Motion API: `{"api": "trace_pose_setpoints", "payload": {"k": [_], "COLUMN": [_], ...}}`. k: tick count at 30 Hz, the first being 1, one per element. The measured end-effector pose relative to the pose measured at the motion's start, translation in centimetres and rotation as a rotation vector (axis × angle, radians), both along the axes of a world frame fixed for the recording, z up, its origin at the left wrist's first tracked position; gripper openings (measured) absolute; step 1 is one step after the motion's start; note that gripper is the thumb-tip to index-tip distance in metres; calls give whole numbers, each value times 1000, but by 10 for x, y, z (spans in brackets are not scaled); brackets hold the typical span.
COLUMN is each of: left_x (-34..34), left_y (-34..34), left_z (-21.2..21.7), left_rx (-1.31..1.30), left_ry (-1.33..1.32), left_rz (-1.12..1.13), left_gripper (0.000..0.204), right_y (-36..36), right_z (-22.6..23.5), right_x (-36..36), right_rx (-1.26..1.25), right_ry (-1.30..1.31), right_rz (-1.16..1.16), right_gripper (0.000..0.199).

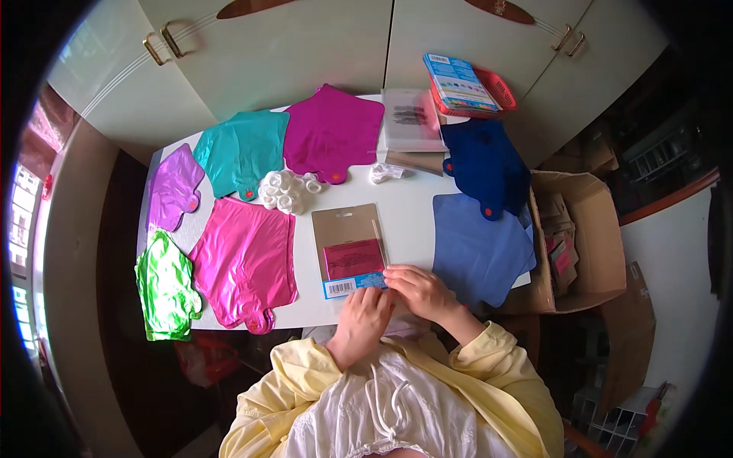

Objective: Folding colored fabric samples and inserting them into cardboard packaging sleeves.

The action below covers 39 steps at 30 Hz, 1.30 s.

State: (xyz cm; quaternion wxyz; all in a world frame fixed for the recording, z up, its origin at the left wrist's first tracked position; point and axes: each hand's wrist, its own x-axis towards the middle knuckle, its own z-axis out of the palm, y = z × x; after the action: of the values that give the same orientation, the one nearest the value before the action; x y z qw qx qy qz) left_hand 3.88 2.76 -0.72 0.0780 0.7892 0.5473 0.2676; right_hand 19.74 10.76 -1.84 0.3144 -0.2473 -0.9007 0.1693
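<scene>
A flat clear packet [347, 221] with a brown backing, a folded pink foil piece [353, 259] and a blue label strip [369, 282] lies at the table's near middle. At its lower edge my left hand [362, 322] has its fingers curled together; their tips are partly hidden. My right hand [420, 291] pinches the packet's lower right corner. Flat foil balloons surround it: pink [244, 259], green [164, 286], purple [174, 187], teal [243, 153], magenta [334, 131], dark blue [485, 159] and a paler blue [482, 248].
White ribbon rolls [284, 192] are heaped left of centre, with a small white bundle [386, 173] farther right. Clear bags [412, 122] are stacked at the back, beside a red basket [500, 88] holding blue printed cards [460, 82]. A cardboard box [595, 229] stands at the table's right edge.
</scene>
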Motion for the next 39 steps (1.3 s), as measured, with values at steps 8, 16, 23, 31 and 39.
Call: {"api": "trace_pose_setpoints", "payload": {"k": [8, 16, 23, 31, 39], "left_x": [10, 4, 0, 1, 4], "left_y": [6, 6, 7, 6, 7], "left_z": [-8, -9, 0, -3, -4], "left_rx": [-108, -159, -128, -100, -31], "left_ry": [-72, -108, 59, -76, -6], "left_rz": [95, 128, 56, 72, 52], "left_gripper": [13, 10, 10, 8, 9], "right_y": [2, 1, 1, 1, 0], "right_z": [4, 4, 2, 2, 2], "right_x": [5, 7, 8, 8, 8], "right_rx": [-41, -48, -49, -61, -76], "right_ry": [-54, -71, -78, -66, -65], "right_rz": [37, 36, 35, 43, 43], "right_gripper": [20, 21, 19, 20, 21]}}
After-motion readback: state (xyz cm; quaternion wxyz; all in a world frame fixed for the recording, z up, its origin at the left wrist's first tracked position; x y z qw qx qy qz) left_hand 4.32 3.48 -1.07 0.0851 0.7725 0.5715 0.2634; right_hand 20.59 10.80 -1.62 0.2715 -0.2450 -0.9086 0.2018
